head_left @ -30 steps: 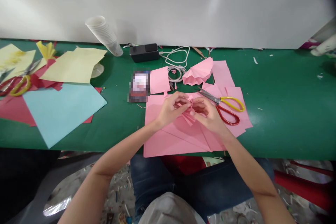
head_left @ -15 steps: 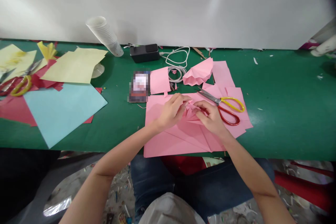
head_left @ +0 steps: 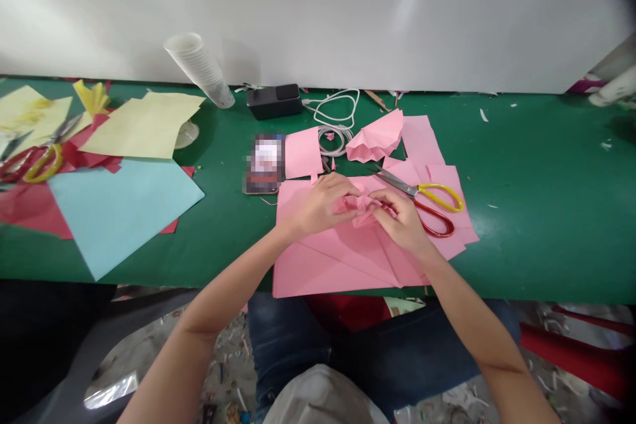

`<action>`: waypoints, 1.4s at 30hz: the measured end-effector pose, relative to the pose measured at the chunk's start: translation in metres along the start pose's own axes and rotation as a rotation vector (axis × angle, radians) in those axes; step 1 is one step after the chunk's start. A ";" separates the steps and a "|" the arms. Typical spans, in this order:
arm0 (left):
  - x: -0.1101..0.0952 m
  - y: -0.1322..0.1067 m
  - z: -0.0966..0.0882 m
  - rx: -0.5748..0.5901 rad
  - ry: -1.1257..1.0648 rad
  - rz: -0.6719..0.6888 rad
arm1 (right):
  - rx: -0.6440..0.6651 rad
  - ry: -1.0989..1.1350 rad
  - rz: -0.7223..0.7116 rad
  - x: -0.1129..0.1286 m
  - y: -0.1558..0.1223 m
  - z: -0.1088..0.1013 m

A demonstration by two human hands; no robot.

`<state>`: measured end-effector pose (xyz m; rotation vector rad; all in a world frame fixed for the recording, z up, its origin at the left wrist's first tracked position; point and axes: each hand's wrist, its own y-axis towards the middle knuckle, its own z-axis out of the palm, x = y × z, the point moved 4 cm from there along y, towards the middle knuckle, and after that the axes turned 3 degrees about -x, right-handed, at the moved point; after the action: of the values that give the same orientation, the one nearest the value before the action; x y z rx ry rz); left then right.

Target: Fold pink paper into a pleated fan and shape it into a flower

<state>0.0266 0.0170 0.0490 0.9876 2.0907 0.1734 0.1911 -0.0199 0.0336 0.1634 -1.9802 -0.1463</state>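
Between my two hands is a small piece of folded pink paper (head_left: 365,210), pleated and partly hidden by fingers. My left hand (head_left: 328,202) pinches its left side between thumb and fingers. My right hand (head_left: 400,217) grips its right side the same way. Both hands are just over a stack of pink paper sheets (head_left: 322,268). Scissors (head_left: 415,192) with one yellow and one red handle lie on the stack, right beside my right hand, blades slightly apart. A pleated pink paper fan (head_left: 376,138) rests behind the hands.
Behind lie a phone with a blurred screen (head_left: 265,162), a pink paper square (head_left: 303,152), a coiled white cable (head_left: 338,139) and a black box (head_left: 274,101). Stacked paper cups (head_left: 201,69) lean at the wall. Left are a light blue sheet (head_left: 126,209), yellow paper (head_left: 144,124) and more scissors (head_left: 44,162).
My left hand has shifted slightly, its thumb now lower and straighter along the pink paper. The folded piece has turned and its pleats look more bunched. My right hand has barely moved.
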 end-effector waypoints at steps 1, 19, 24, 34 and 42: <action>0.002 0.000 -0.001 0.008 -0.013 -0.012 | 0.004 -0.002 0.000 0.000 0.000 0.000; 0.011 -0.001 0.003 -0.088 -0.290 -0.075 | -0.032 0.028 -0.003 -0.002 0.001 -0.001; 0.004 0.000 0.003 -0.013 -0.368 -0.054 | -0.054 0.057 -0.065 0.003 -0.001 -0.001; 0.001 -0.001 -0.002 -0.035 -0.445 -0.007 | -0.069 0.087 -0.190 0.013 -0.003 -0.004; -0.002 -0.002 -0.001 -0.097 -0.303 0.106 | -0.144 0.000 -0.350 0.023 -0.005 -0.009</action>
<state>0.0255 0.0149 0.0498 0.9993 1.7416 0.1664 0.1906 -0.0291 0.0573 0.4155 -1.9183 -0.5133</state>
